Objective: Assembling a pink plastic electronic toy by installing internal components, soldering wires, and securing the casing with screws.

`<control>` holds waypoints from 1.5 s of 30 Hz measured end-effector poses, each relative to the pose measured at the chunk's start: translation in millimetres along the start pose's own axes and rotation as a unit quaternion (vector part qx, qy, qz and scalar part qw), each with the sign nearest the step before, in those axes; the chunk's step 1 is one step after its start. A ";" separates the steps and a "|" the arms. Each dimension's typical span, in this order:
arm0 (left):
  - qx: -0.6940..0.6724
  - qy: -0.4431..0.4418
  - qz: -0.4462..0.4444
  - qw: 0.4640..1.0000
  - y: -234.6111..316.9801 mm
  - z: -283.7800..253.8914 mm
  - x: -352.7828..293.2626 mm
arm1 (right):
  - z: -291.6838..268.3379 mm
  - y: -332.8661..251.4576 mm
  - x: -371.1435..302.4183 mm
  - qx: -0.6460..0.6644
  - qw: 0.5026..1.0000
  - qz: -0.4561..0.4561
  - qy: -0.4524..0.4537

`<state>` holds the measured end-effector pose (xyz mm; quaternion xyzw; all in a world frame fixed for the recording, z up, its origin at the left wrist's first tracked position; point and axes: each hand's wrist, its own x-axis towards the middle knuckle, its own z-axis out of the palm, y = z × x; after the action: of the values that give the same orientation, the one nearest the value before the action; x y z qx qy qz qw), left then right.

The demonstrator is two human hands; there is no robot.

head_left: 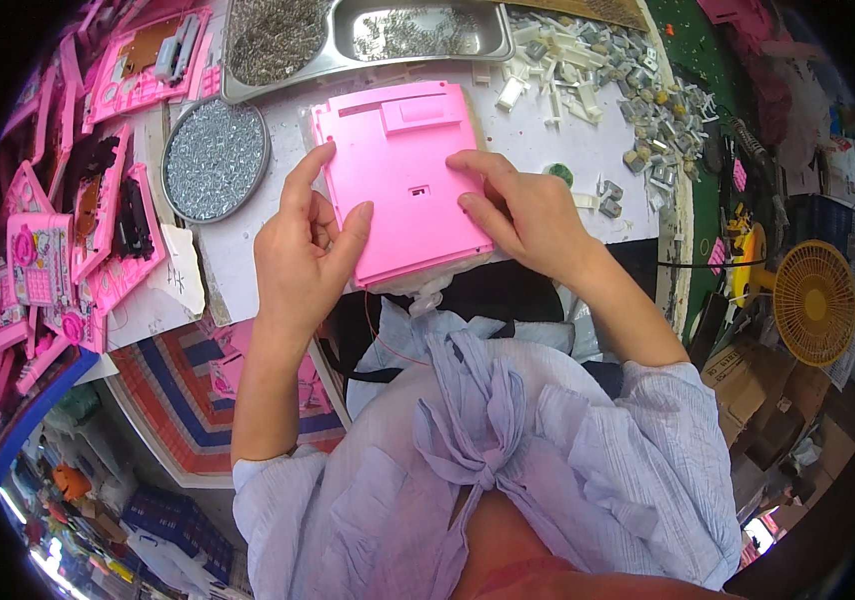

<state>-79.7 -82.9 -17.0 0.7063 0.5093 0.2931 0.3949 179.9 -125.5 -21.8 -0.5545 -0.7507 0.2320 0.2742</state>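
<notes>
A flat pink plastic casing (398, 215) lies before me on the white worktable, with a small rectangular slot in its middle and a raised block near its far edge. My left hand (298, 235) grips its left side, the index finger and thumb at the rim. Along the right side my right hand (526, 212) holds it, thumb and fingers bent over the edge. Beneath the casing some clear plastic film (433, 285) sticks out at the near edge. What lies under the casing is hidden.
Left stands a round dish (264, 150) of small silver screws; behind, a steel tray (343, 58) holds metal springs. White plastic pieces (583, 95) and grey metal blocks (653, 125) are heaped at right. Pink toy casings (48, 255) pile up far left. A yellow fan (816, 302) stands right.
</notes>
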 end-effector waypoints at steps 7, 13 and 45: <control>0.010 0.025 -0.029 0.999 -0.4 11.8 -30.2 | -22.5 -16.5 7.9 -0.112 0.986 -0.011 -0.121; -0.103 -0.009 -0.070 0.992 -9.5 9.3 -44.9 | -30.2 -21.0 13.9 -0.108 0.970 0.003 -0.216; 0.273 0.156 0.015 0.949 -84.7 -91.2 36.3 | -18.3 -86.6 192.2 -0.272 0.867 -0.235 -0.346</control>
<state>-184.2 -10.4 -42.0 0.7400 0.6146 0.2551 0.0978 86.0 35.7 77.9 -0.2988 -0.9388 0.1245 -0.1180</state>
